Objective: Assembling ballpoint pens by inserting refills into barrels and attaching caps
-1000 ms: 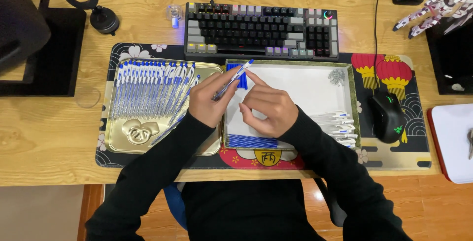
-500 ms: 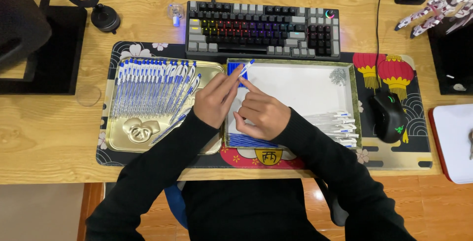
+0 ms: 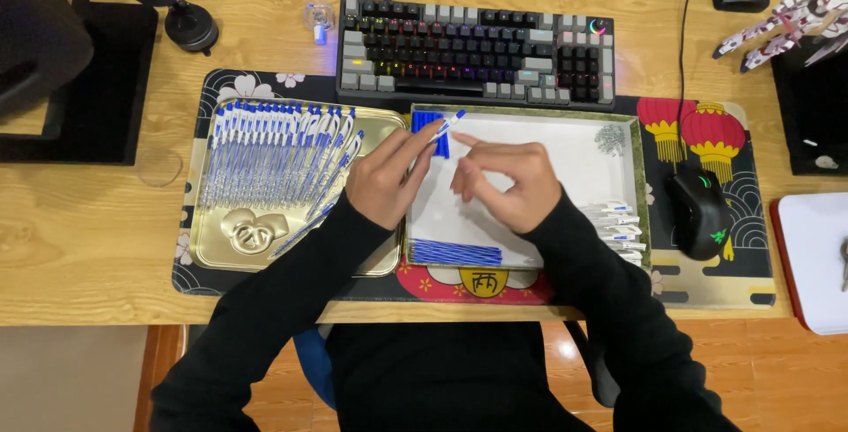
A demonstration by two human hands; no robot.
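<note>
Working from the near edge of the desk outward, the bundle of blue refills (image 3: 456,252) lies along the front rim of the white tray (image 3: 579,154), with a small heap of white clip parts (image 3: 618,229) at the tray's right side, just beside the right sleeve. Any wide sweep of a forearm here could, I judge, push those loose parts over the low rim or scatter the refills, since both sleeves cross that front edge. Above them the left hand (image 3: 384,185) pinches a white pen with a blue tip (image 3: 444,126) between thumb and curled fingers, held narrow, the pen tilted up to the right over the tray's far left corner, where a short stack of blue pieces (image 3: 427,122) sits. The right hand (image 3: 512,186) hovers over the tray, fingers loosely bent and thumb near forefinger; whether it grips some small piece I cannot tell. A slip of the pinch could drop the pen into the row of finished pens (image 3: 274,154) on the gold tray (image 3: 221,260) to the left and disturb their order. Farther off stand the keyboard (image 3: 477,48) and the black mouse (image 3: 700,211).
</note>
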